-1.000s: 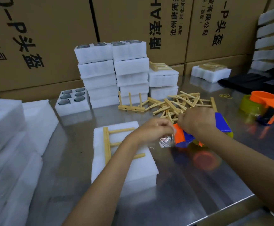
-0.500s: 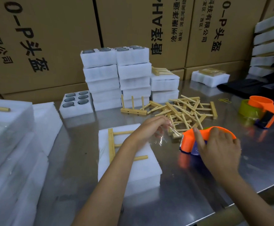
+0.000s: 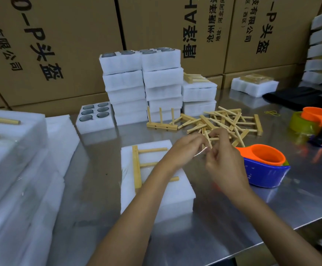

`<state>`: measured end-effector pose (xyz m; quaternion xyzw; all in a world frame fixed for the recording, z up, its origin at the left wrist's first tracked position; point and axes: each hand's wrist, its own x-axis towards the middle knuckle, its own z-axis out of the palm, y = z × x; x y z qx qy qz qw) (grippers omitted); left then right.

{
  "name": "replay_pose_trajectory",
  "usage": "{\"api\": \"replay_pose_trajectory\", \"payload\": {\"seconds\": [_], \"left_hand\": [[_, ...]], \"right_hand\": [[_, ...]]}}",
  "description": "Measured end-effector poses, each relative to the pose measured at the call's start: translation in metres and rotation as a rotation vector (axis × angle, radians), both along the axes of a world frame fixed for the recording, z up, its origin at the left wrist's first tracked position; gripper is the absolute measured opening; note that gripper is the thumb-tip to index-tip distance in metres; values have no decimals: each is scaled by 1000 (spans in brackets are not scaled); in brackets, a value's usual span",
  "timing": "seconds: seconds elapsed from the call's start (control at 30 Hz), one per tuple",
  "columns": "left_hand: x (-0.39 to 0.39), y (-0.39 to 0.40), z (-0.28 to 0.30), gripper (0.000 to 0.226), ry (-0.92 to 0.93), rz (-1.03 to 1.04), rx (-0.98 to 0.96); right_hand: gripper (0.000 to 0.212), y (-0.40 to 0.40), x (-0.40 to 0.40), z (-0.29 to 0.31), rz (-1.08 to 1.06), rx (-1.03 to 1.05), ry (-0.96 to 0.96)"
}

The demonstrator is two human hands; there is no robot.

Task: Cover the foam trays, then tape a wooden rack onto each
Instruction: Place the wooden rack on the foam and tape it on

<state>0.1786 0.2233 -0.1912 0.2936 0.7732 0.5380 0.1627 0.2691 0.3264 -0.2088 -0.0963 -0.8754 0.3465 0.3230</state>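
Clear tape strip is pinched between left hand and right hand; each grip closed on it. Should be kept taut, laid across wooden rack onto covered foam tray.

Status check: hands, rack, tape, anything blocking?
Left hand and right hand both pinch a clear tape strip. Wooden rack lies on covered foam tray, not taped. Tape dispenser rests beside tray. Nothing blocking.
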Motion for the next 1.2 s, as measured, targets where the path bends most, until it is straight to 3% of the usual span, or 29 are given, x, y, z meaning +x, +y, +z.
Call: {"api": "replay_pose_trajectory", "payload": {"seconds": [0.13, 0.2, 0.3, 0.37, 0.4, 0.57, 0.67, 0.77, 0.83, 0.93, 1.03, 1.13, 1.2], "left_hand": [[-1, 2, -12, 37, 281, 48, -96], [1, 2, -3, 41, 255, 157, 94], [3, -13, 23, 30, 247, 413, 457], [2, -36, 39, 27, 258, 483, 550], [0, -49, 42, 27, 273, 514, 548], [-4, -117, 19, 25, 240, 810, 466], [-6, -152, -17, 24, 88, 962, 156], [-2, -166, -45, 34, 34, 858, -189], [1, -161, -55, 47, 9, 754, -200], [8, -156, -50, 70, -297, 689, 43], [10, -156, -42, 64, -516, 456, 449], [-2, -159, -27, 50, -383, 419, 627], [-14, -159, -17, 46, -320, 456, 656]], "right_hand": [[34, -3, 2, -1, -2, 121, -42], [27, -5, 4, -5, -16, 171, -94], [16, -4, 5, -16, -12, 164, -180], [9, -4, 6, -23, 0, 144, -196], [4, -5, 6, -25, -4, 128, -190], [32, -14, 6, -36, -57, 164, -211], [29, -22, 4, -41, -44, 168, -265], [11, -33, 5, -44, 13, 161, -275], [12, -39, 8, -48, 24, 166, -290], [10, -44, 6, -51, -9, 159, -279], [6, -53, -6, -49, -20, 0, -180], [6, -60, -28, -45, 34, -213, -69], [10, -66, -45, -38, 125, -500, -4]]}}
